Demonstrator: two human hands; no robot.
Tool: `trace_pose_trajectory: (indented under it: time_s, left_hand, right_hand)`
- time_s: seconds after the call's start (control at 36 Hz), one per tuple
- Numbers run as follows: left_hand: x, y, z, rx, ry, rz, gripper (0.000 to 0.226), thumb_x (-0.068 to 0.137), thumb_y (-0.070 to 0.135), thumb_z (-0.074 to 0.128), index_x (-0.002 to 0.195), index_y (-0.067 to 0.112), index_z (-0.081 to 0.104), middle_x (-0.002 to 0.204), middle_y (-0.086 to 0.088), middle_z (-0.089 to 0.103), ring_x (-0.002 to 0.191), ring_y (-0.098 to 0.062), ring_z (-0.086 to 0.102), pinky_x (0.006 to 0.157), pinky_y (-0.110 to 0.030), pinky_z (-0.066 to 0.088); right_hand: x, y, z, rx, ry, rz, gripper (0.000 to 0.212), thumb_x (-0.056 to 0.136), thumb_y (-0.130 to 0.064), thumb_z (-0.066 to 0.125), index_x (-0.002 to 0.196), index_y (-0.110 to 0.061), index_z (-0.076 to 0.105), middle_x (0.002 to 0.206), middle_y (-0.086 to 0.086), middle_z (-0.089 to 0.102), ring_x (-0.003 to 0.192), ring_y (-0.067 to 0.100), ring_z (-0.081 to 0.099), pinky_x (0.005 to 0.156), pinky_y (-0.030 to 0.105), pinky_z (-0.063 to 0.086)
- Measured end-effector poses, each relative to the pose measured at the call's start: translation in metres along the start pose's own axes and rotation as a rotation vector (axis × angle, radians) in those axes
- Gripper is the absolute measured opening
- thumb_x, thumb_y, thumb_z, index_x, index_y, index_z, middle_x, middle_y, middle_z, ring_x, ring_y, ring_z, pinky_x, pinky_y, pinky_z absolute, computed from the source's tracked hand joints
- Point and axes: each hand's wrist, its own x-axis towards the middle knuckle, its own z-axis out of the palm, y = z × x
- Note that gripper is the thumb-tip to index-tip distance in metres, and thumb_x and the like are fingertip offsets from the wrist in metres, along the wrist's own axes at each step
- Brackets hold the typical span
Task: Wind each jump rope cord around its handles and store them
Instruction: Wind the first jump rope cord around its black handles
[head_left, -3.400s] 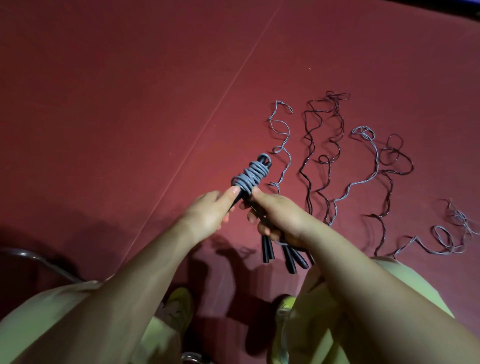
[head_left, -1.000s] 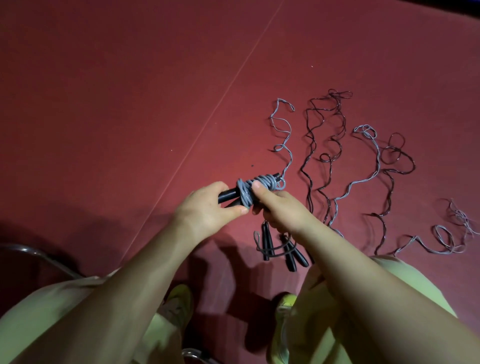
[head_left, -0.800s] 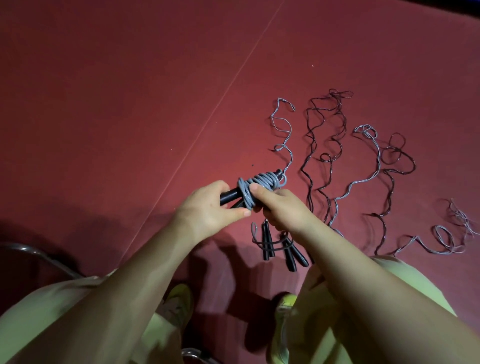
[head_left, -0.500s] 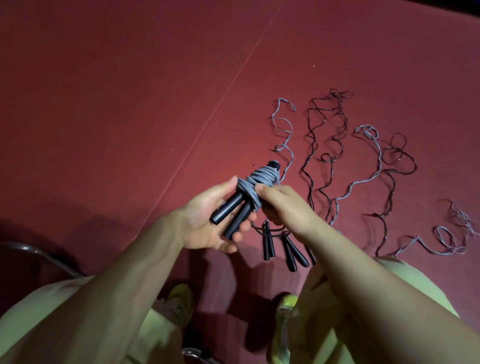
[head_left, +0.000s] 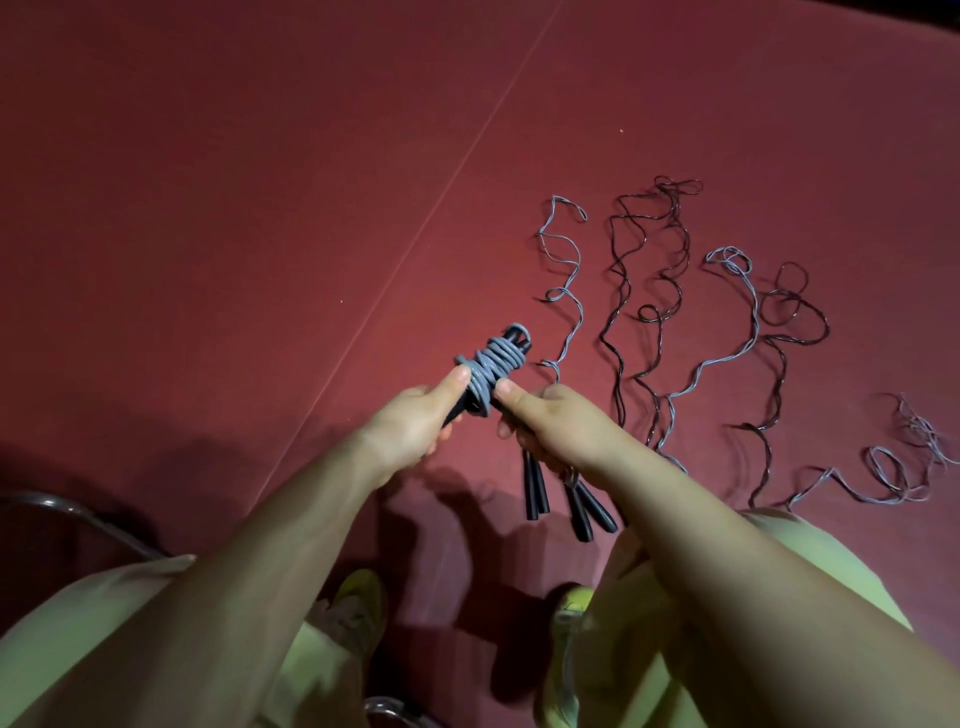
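A pair of black jump rope handles (head_left: 517, 335) is held above the red floor, with grey cord (head_left: 493, 366) wound round its upper part. My left hand (head_left: 410, 426) grips the handles from the left, thumb on the coil. From the right, my right hand (head_left: 556, 426) pinches the cord at the coil. The loose grey tail (head_left: 563, 270) trails away over the floor. Two more pairs of black handles (head_left: 535, 488) lie on the floor under my right wrist.
Loose cords are spread on the red floor (head_left: 260, 208) to the right: a dark one (head_left: 649, 270), a grey one (head_left: 748, 332), another dark one (head_left: 779, 364) and a grey tangle (head_left: 898, 462). A metal chair frame (head_left: 78, 514) shows at lower left. My knees and shoes fill the bottom.
The handles swung from lying sideways to pointing up and away. My left hand closed round them again, and the coil of grey cord has grown a little.
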Motion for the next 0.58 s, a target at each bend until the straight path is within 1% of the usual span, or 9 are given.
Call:
trace_pose_trajectory:
  time_s: [0.03,0.08,0.14,0.17,0.25,0.36,0.42,0.5,0.58]
  left_hand:
    - [0.0002,-0.0008,-0.0006,0.037,0.024,0.022,0.052,0.095,0.057,0.034,0.083,0.012,0.057,0.067,0.0,0.051,0.055,-0.016,0.043,0.05,-0.027,0.032]
    - [0.0005,-0.0011,-0.0014,0.117,0.058,0.056,0.05,0.095,0.056,0.036,0.083,0.011,0.057,0.073,-0.005,0.056,0.068,-0.025,0.051,0.062,-0.032,0.037]
    - [0.0007,-0.0007,-0.0022,0.21,0.085,0.062,0.051,0.094,0.056,0.037,0.083,0.01,0.057,0.09,-0.017,0.063,0.086,-0.033,0.057,0.073,-0.036,0.038]
    - [0.0002,0.0001,-0.0024,0.253,0.096,0.063,0.049,0.094,0.056,0.038,0.08,0.012,0.054,0.097,-0.019,0.063,0.089,-0.033,0.056,0.074,-0.035,0.037]
    - [-0.0027,0.0027,-0.0024,0.365,0.119,0.075,0.042,0.093,0.055,0.041,0.075,0.018,0.048,0.086,-0.006,0.056,0.085,-0.027,0.051,0.069,-0.031,0.033]
    - [-0.0065,0.0038,-0.0005,0.46,0.149,0.118,0.037,0.089,0.057,0.048,0.089,0.02,0.049,0.09,0.0,0.052,0.09,-0.024,0.05,0.07,-0.031,0.034]
    - [-0.0072,0.0037,0.0006,0.501,0.183,0.162,0.038,0.085,0.059,0.052,0.089,0.021,0.047,0.084,0.003,0.05,0.087,-0.023,0.048,0.068,-0.032,0.031]
    - [-0.0088,0.0044,0.0019,0.493,0.202,0.198,0.038,0.083,0.058,0.057,0.088,0.022,0.047,0.078,0.007,0.046,0.082,-0.021,0.046,0.065,-0.032,0.029]
    - [-0.0074,0.0036,-0.0011,0.433,0.146,0.175,0.042,0.08,0.056,0.063,0.095,0.019,0.053,0.083,0.005,0.053,0.082,-0.02,0.052,0.064,-0.031,0.033]
  right_hand:
    - [0.0006,0.0,0.0014,0.007,-0.008,-0.005,0.05,0.099,-0.046,0.042,0.073,-0.008,0.061,0.036,-0.01,0.037,0.029,0.006,0.028,0.035,0.017,0.024]
    - [0.0021,0.0007,0.0035,0.015,-0.017,-0.005,0.051,0.1,-0.047,0.04,0.077,-0.007,0.062,0.036,-0.011,0.035,0.03,0.006,0.026,0.035,0.018,0.023]
    - [0.0033,0.0017,0.0044,0.026,-0.025,0.002,0.052,0.099,-0.048,0.038,0.079,-0.007,0.062,0.037,-0.012,0.032,0.032,0.007,0.025,0.037,0.019,0.022]
    - [0.0037,0.0019,0.0044,0.035,-0.029,0.008,0.054,0.099,-0.05,0.037,0.079,-0.007,0.063,0.038,-0.011,0.032,0.033,0.007,0.024,0.039,0.02,0.021]
    - [0.0034,0.002,0.0039,0.052,-0.032,0.032,0.059,0.097,-0.056,0.036,0.082,-0.007,0.064,0.04,-0.011,0.029,0.037,0.009,0.022,0.041,0.021,0.019]
    - [0.0035,0.0018,0.0039,0.085,-0.029,0.067,0.065,0.093,-0.066,0.033,0.078,-0.011,0.065,0.044,-0.01,0.027,0.039,0.009,0.02,0.042,0.021,0.016]
    - [0.0025,0.0004,0.003,0.115,-0.028,0.074,0.065,0.091,-0.067,0.034,0.075,-0.012,0.064,0.048,-0.008,0.024,0.041,0.009,0.018,0.043,0.021,0.014]
    - [-0.0007,-0.0033,0.001,0.164,-0.036,0.067,0.057,0.093,-0.061,0.039,0.069,-0.014,0.059,0.05,-0.006,0.021,0.043,0.01,0.015,0.044,0.023,0.011]
    - [-0.0022,-0.0046,0.0006,0.183,-0.021,0.047,0.052,0.094,-0.05,0.043,0.051,-0.023,0.046,0.051,-0.005,0.02,0.045,0.011,0.013,0.047,0.027,0.01]
